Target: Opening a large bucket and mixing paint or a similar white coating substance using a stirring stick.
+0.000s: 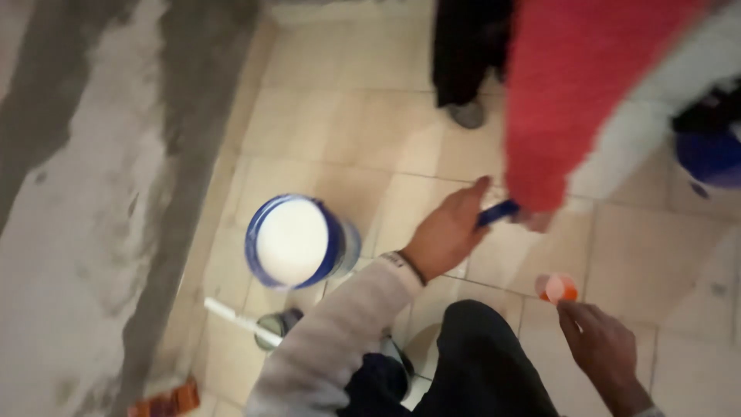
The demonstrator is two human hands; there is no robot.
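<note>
My left hand (pixel 446 232), in a pale grey sleeve, is closed around one end of a short blue handle (pixel 498 211). The hand of another person in a red sleeve (pixel 571 100) meets the other end of that handle; their fingers are mostly hidden under the cuff. My right hand (pixel 603 346) pinches a small orange cup (pixel 557 288) by its lower edge, low over the tiled floor. A blue bucket (pixel 297 241) full of white paint stands on the floor, left of my left hand. My dark trouser leg (pixel 478 363) lies between my two arms.
A wall (pixel 85 193) with rough grey plaster runs down the left. A white stick (pixel 235 316) and a small round tin (pixel 276 326) lie near the bucket. An orange-brown object (pixel 166 401) sits at bottom left. A grey shoe (pixel 467 114) and a blue round object (pixel 710 158) are further away.
</note>
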